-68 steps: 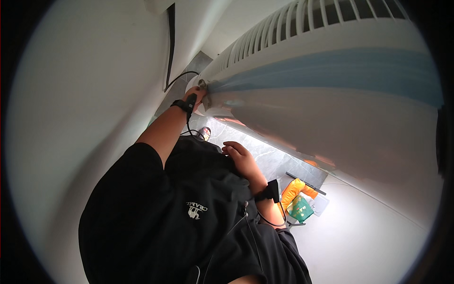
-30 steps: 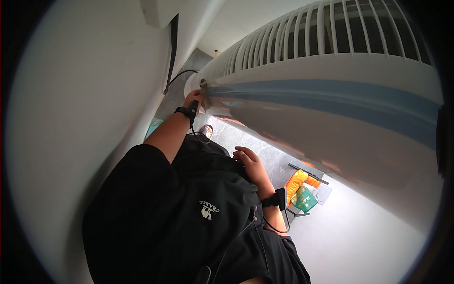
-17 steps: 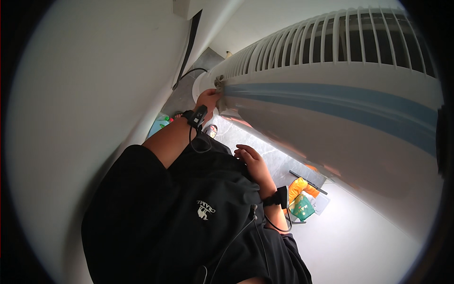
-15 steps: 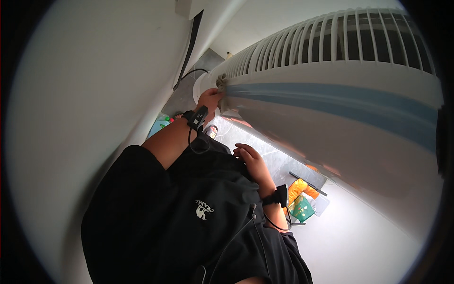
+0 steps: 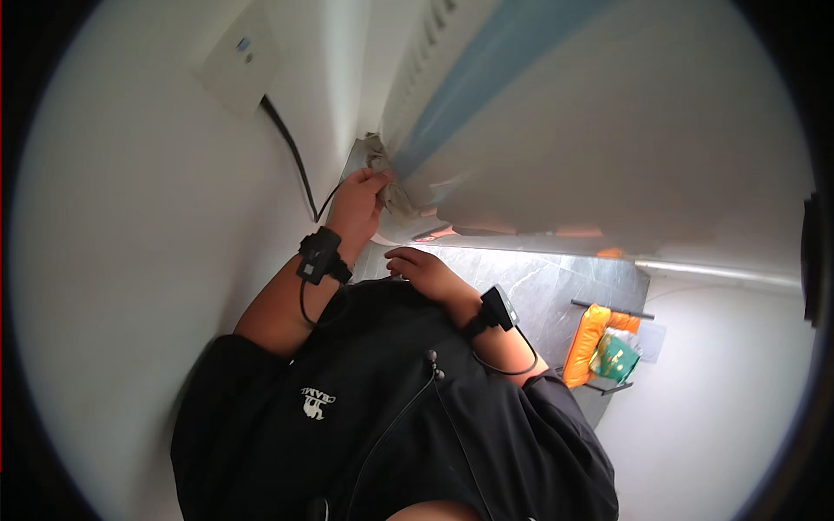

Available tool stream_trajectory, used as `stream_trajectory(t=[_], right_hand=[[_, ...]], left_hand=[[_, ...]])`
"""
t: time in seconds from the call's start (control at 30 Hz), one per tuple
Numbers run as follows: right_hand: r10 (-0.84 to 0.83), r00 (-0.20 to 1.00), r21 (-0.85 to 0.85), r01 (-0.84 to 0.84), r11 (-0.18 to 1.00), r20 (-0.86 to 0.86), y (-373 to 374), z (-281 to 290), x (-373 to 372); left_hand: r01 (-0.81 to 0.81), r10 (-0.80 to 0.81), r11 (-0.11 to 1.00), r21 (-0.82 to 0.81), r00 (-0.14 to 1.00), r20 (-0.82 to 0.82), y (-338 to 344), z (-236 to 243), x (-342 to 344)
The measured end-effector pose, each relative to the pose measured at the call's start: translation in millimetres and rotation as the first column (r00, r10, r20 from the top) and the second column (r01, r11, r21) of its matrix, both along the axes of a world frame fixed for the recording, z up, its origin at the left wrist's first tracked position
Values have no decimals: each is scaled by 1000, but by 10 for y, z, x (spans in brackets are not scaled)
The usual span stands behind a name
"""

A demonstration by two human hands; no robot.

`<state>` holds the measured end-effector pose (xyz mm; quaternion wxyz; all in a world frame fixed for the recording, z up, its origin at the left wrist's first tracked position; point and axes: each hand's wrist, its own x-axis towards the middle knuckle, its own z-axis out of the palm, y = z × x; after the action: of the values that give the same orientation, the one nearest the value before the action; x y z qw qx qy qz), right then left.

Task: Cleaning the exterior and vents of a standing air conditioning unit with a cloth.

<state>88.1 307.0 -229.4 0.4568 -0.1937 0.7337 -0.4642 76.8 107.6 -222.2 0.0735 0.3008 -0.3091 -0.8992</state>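
Note:
My left hand (image 5: 358,204) is closed on a crumpled grey-beige cloth (image 5: 395,198). The cloth is pressed against the side of a tall white appliance with a glossy curved body (image 5: 625,148), close to the lower end of its pale blue stripe (image 5: 486,87). Lower and to the right, my right hand (image 5: 426,273) hangs in front of my black shirt, holding nothing, its fingers loosely bent and apart. It stays clear of the appliance. Both wrists carry small black devices with cables.
On the left wall is a socket plate (image 5: 239,56); a black power cable (image 5: 295,156) runs from it down behind my left hand. Grey floor tiles (image 5: 539,291) show below the appliance. At the right stands a chair with an orange cushion (image 5: 584,343) and a green bag (image 5: 614,358).
My view has turned: the slatted grille has mostly left the picture and the wall socket has come in. The cloth remains in my left hand. My right hand appears closer to it.

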Motion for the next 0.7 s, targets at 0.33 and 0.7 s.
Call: stream_trajectory(t=[0.33,0.7], right_hand=[[-41,999,-96,40,995,-12,-150,-21,172],[-137,987,39,141,989,-85,44,-315,362]], left_hand=[[47,-47,999,9,998,-45,-90,164,-80],[98,-100,992,84,995,19,-187,-869,80]])
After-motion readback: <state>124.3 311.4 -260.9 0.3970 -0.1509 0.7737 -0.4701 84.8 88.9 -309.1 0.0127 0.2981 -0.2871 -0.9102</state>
